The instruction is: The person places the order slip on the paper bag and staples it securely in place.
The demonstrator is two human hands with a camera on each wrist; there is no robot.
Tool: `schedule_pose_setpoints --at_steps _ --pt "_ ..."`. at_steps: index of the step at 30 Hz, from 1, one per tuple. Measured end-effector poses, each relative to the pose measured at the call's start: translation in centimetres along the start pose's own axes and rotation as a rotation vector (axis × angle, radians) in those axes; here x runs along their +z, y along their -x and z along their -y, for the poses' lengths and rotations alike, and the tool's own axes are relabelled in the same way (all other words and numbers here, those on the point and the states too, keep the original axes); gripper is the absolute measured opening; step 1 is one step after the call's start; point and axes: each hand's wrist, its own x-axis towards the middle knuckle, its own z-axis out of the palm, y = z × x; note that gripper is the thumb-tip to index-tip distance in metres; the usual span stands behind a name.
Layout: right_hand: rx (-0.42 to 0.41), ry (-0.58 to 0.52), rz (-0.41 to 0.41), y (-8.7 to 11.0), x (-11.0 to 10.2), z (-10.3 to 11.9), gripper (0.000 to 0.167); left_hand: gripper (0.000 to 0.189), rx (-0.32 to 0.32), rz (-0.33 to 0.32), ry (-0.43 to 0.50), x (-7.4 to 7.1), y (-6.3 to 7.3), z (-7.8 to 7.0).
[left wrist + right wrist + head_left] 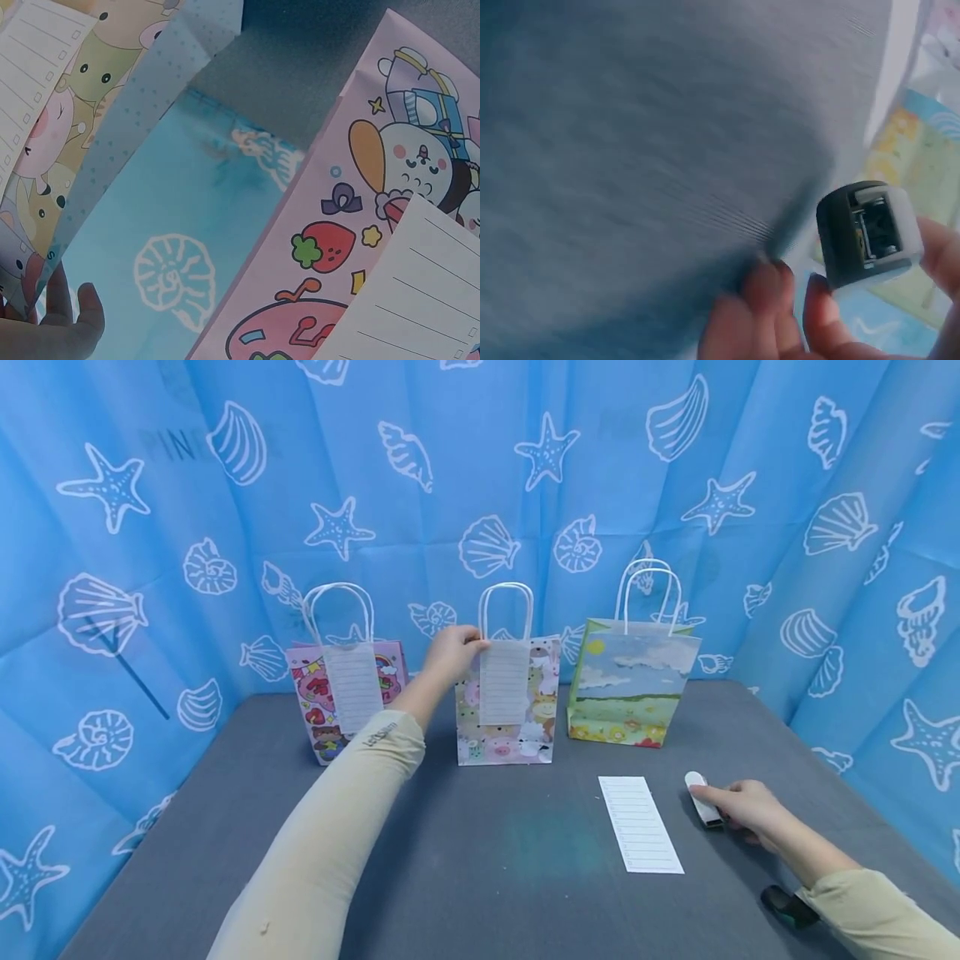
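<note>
At the top left edge of the middle paper bag, printed with animals, my left hand pinches the rim beside a lined paper slip. That slip hangs flat against the bag's front. In the left wrist view, fingers show at the edge of the bag's side; the thumb's contact is hidden there. My right hand holds a small white and black stapler just above the table, its end facing the camera in the right wrist view. Left of it lies a loose lined slip.
A pink cartoon paper bag with a lined slip on its front stands at left. At right stands a landscape-printed paper bag with white handles. A black object lies by the right sleeve. Behind hangs a blue curtain.
</note>
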Motion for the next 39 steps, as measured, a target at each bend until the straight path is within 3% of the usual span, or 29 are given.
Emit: schedule_pose_setpoints --at_steps 7,11,15,19,22,24,29,32,35,39 --pt "-0.108 -0.165 -0.03 0.8 -0.8 1.9 0.065 0.023 -0.009 0.005 0.004 0.1 -0.1 0.1" --pt "-0.191 -0.187 -0.087 1.2 -1.0 2.9 0.069 0.023 -0.015 0.002 0.006 0.0 -0.1 0.1" --pt "-0.219 -0.234 -0.129 1.5 -1.0 3.9 0.074 0.022 -0.016 0.004 0.009 0.1 -0.1 0.1" --pt "-0.213 -0.301 -0.17 1.6 -0.9 4.9 0.059 0.023 -0.014 0.004 0.017 0.0 -0.1 0.1" --pt "-0.23 -0.398 -0.153 1.5 -0.8 5.7 0.05 0.023 -0.011 0.002 0.016 0.0 -0.1 0.1" --pt "-0.242 -0.514 -0.118 1.5 -0.6 6.2 0.052 0.023 -0.01 0.0 0.012 0.0 -0.1 0.1" --pt "-0.305 -0.86 -0.089 1.6 -0.2 7.6 0.033 0.023 -0.009 -0.003 0.014 0.0 -0.1 0.1" --pt "-0.374 -0.98 -0.062 1.7 0.0 8.5 0.028 0.023 -0.001 -0.002 0.01 0.0 -0.1 0.1" --pt "-0.43 -1.009 -0.028 1.8 0.3 9.4 0.027 0.022 0.002 -0.001 0.012 0.1 -0.1 0.1" --pt "-0.455 -0.967 -0.044 1.9 0.9 10.6 0.028 0.022 -0.005 0.003 0.013 0.1 0.1 0.1"
